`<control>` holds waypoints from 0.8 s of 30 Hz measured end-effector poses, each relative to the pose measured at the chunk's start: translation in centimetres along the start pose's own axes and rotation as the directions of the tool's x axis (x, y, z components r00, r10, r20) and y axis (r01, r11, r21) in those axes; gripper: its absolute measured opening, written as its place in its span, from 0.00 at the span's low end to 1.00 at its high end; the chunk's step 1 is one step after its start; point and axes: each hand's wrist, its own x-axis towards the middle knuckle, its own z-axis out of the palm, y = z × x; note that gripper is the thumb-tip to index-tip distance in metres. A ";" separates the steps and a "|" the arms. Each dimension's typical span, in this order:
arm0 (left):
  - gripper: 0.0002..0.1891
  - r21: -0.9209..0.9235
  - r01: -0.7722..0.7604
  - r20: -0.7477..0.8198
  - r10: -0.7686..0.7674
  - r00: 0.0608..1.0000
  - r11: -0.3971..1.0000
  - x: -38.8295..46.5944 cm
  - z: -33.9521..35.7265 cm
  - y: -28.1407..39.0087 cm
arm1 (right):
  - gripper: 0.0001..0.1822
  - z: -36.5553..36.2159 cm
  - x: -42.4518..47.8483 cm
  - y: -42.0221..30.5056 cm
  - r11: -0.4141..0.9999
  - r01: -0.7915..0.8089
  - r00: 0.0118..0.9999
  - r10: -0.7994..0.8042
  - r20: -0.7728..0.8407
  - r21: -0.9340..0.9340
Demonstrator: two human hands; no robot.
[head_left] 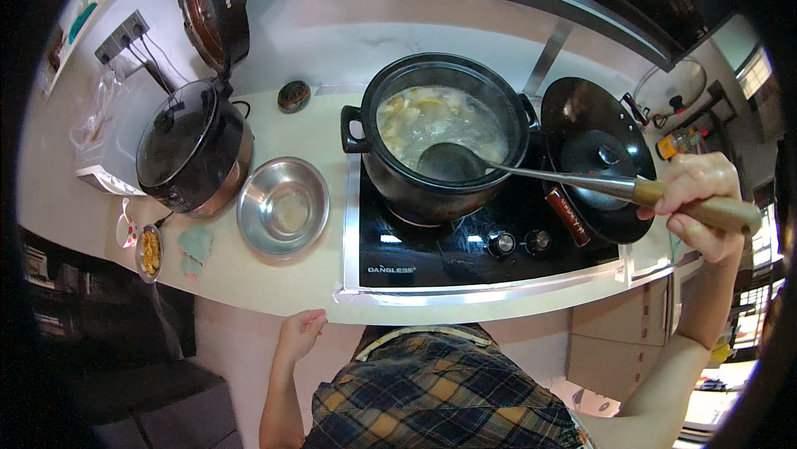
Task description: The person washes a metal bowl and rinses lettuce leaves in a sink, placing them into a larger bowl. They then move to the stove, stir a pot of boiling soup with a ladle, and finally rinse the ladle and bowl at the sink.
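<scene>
My right hand (703, 209) grips the wooden handle of a ladle (573, 182) at the right. The ladle's dark bowl (451, 162) rests at the near side inside a black two-handled pot (436, 203), partly in the soup. Pale, cloudy soup (445, 116) with yellowish pieces and foam fills much of the pot, which stands on a black glass cooktop (429, 265). My left hand (302, 332) hangs empty by the counter's front edge, its fingers loosely bent. To the pot's left, a stainless steel basin (283, 209) sits on the counter, apart from both hands.
Right of the pot lies a black wok (629, 219) with a dark knobbed lid (591, 159) in it. Leftward are an electric cooker (193, 150) with its lid raised, a small dish of yellow food (150, 253), a spotted cup (127, 231) and a green cloth (195, 247).
</scene>
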 end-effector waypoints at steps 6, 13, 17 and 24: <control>0.15 -0.019 0.014 -0.003 -0.014 1.000 1.000 0.0 -0.4 -1.6 | 0.09 0.7 0.9 2.2 0.961 -0.148 0.989 0.140 0.050 0.232; 0.15 -0.012 0.038 -0.003 -0.038 0.999 0.999 -0.6 -0.8 -1.5 | 0.05 5.1 2.7 4.6 0.905 -0.123 0.980 0.175 -0.093 0.406; 0.14 -0.016 0.043 -0.011 -0.043 0.999 0.999 -0.7 -1.0 -1.7 | 0.05 4.2 2.5 3.4 0.987 -0.116 0.973 0.135 -0.188 0.106; 0.14 0.037 0.023 -0.021 -0.022 1.000 0.999 -0.8 -1.0 -0.8 | 0.06 1.2 0.5 0.6 0.975 -0.104 0.957 0.151 -0.246 0.196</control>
